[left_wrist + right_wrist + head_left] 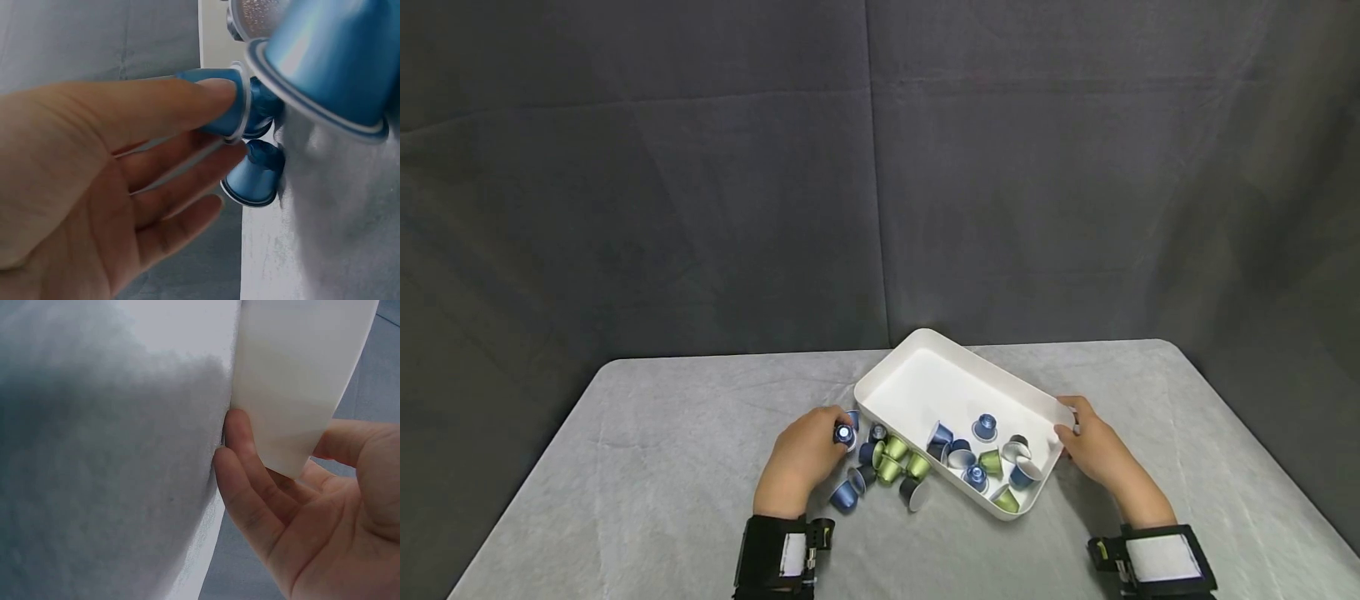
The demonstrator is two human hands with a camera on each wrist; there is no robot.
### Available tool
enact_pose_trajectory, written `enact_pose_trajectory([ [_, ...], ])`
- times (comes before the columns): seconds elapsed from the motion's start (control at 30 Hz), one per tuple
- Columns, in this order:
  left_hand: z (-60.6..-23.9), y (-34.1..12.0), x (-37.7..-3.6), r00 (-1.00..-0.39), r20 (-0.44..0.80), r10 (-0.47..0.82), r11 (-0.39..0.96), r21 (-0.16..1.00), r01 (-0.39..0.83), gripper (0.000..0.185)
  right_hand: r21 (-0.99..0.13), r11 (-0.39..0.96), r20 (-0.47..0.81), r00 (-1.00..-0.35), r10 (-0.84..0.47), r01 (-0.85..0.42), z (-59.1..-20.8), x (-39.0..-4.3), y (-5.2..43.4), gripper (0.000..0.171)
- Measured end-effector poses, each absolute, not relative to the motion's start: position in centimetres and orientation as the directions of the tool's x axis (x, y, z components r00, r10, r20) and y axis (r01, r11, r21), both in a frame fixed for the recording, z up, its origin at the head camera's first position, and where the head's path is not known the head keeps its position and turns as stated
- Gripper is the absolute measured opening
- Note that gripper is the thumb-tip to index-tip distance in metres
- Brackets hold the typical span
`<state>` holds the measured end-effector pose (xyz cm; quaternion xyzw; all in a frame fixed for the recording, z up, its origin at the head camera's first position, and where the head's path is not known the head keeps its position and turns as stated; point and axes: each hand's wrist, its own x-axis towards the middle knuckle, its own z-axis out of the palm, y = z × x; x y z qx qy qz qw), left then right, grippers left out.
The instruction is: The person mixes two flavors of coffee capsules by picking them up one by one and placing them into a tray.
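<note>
My left hand point(802, 454) is at the left of a loose pile of coffee capsules, beside the white tray's left corner. Between its thumb and fingers it pinches a blue coffee capsule point(233, 119), seen close up in the left wrist view. The white tray point(925, 383) lies slanted on the table and holds several blue, green and dark capsules near its front end. At the tray's right corner, my right hand point(1093, 450) grips the wall. In the right wrist view, its fingertips point(237, 422) reach under the tray's lower edge, and the thumb is partly hidden behind the wall.
Green capsules point(890, 469) lie with blue and black ones on the table, against the tray's left side. A dark capsule point(913, 493) rests on its side in front of them. The grey cloth-covered table point(685, 467) ends at a dark curtain point(737, 208).
</note>
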<state>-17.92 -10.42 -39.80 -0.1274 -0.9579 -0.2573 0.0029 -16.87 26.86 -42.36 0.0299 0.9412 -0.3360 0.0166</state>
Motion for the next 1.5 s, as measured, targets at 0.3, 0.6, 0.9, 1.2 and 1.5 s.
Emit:
enact_pose_trajectory([
  [0.3,-39.7,-9.7,-18.3,-0.954,0.179,0.242,0.820,0.487,0.300,0.027,-0.631,0.774,-0.041,-0.998,0.038,0.055,-42.4,-16.8,26.9,0.048],
  [0.6,-39.7,-7.7,-18.0,-0.903,0.292,0.316,0.791,0.445,0.420,0.030,-0.626,0.777,-0.053,-0.998,0.043,0.067,-42.3,-16.8,26.8,0.048],
  [0.9,-39.4,-5.9,-17.5,-0.840,0.372,0.395,0.734,0.421,0.532,0.029,-0.624,0.778,-0.049,-0.998,0.046,0.067,-42.4,-16.8,26.9,0.047],
  [1.2,-39.7,-3.3,-16.9,-0.773,0.397,0.495,0.718,0.314,0.621,0.028,-0.622,0.780,-0.051,-0.997,0.051,0.071,-42.3,-16.7,26.8,0.048],
  [1.5,-39.2,-1.4,-15.9,-0.738,0.363,0.569,0.694,0.270,0.668,0.033,-0.634,0.770,-0.048,-0.998,0.047,0.067,-42.4,-16.8,26.8,0.047],
])
